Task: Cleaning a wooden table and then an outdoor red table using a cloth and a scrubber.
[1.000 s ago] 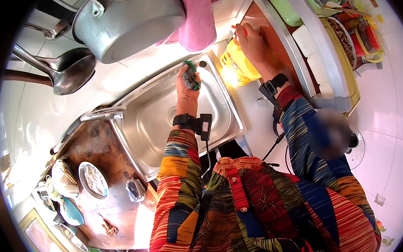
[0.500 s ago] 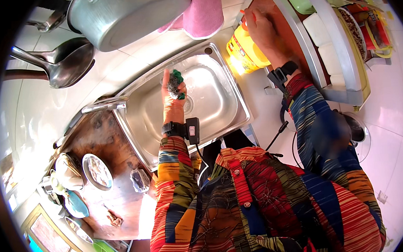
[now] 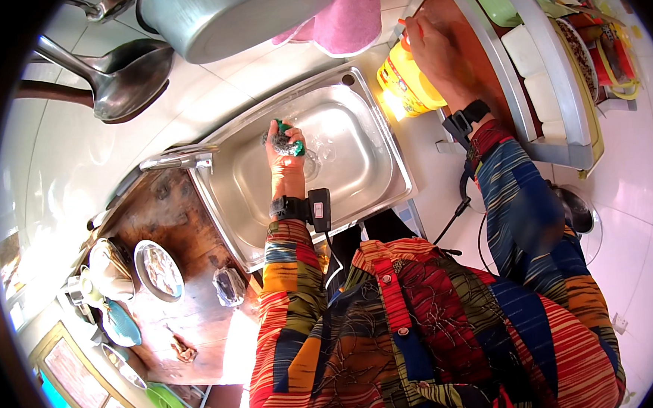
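Observation:
My left hand [image 3: 287, 166] is over the steel sink basin [image 3: 339, 172], its fingers curled round a grey steel-wool scourer with a green pad [image 3: 290, 145]. To the right of the sink, my right hand [image 3: 434, 57] is closed at the top of a yellow plastic bottle [image 3: 404, 84], where a small orange-red tip shows by the fingers. The bottle leans beside the sink's far right corner. My fingers partly hide its top.
A tap [image 3: 178, 161] reaches over the sink's left edge. A large metal pot [image 3: 237, 19], a ladle [image 3: 128, 81] and a pink towel [image 3: 349, 16] hang at the back. A wooden counter [image 3: 192, 212] holds a bowl [image 3: 159, 272]; a rack [image 3: 558, 141] stands right.
My left fingers have closed further round the scourer, and the thumb no longer sticks up. The whole view has shifted slightly. My right hand stays at the bottle's top.

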A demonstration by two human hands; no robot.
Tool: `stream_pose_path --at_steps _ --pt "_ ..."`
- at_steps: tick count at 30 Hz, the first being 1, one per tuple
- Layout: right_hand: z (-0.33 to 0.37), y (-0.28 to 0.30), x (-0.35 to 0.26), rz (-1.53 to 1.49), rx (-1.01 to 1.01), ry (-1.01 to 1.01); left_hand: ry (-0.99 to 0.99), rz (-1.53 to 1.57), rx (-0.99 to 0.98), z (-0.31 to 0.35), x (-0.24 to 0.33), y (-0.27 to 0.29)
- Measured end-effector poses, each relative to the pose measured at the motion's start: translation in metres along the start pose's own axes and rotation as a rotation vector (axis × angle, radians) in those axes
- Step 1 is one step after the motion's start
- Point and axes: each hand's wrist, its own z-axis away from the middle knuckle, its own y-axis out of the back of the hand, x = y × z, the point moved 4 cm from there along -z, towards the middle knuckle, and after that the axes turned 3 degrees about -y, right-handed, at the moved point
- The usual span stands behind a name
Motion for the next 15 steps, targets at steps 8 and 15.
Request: stream_pose_path --at_steps 8,15 --pt "-0.007 -0.004 0.012 0.023 0.047 0.062 -0.384 -0.365 0.265 0.005 -0.004 -0.009" --pt "-0.005 -0.004 0.008 0.014 0.026 0.049 -0.571 -0.679 0.445 0.0 -0.015 -0.018"
